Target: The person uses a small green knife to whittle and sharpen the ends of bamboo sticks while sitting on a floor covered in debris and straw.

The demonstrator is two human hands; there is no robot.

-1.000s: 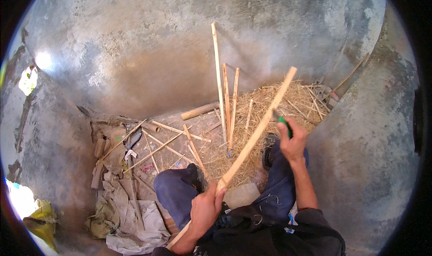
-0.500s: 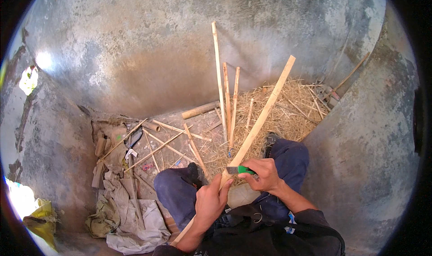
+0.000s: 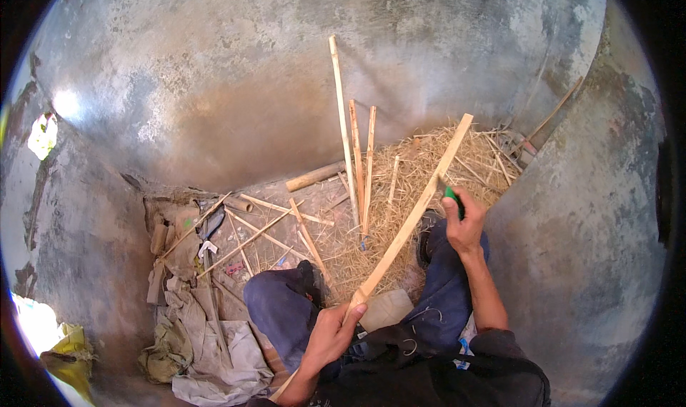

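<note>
A long, flat, pale bamboo strip (image 3: 407,228) slants up and to the right between my knees. My left hand (image 3: 334,335) is closed round its lower part, and its tail end shows below by my forearm. My right hand (image 3: 465,220) grips a green-handled knife (image 3: 453,193). The knife's blade is at the strip's right edge, toward the far end; whether it cuts in there I cannot tell. Under the strip's far half lies a heap of pale shavings (image 3: 421,157).
Several bamboo sticks (image 3: 344,128) lean on the grey wall (image 3: 214,85). More sticks (image 3: 264,232) lie crossed on the floor at left, near a thick bamboo piece (image 3: 314,176). Crumpled sacks (image 3: 221,364) lie at lower left. A pale block (image 3: 388,309) sits between my legs.
My right hand with the knife has moved up and right along the strip, from beside my left hand toward the far end. The strip's far end has dropped somewhat.
</note>
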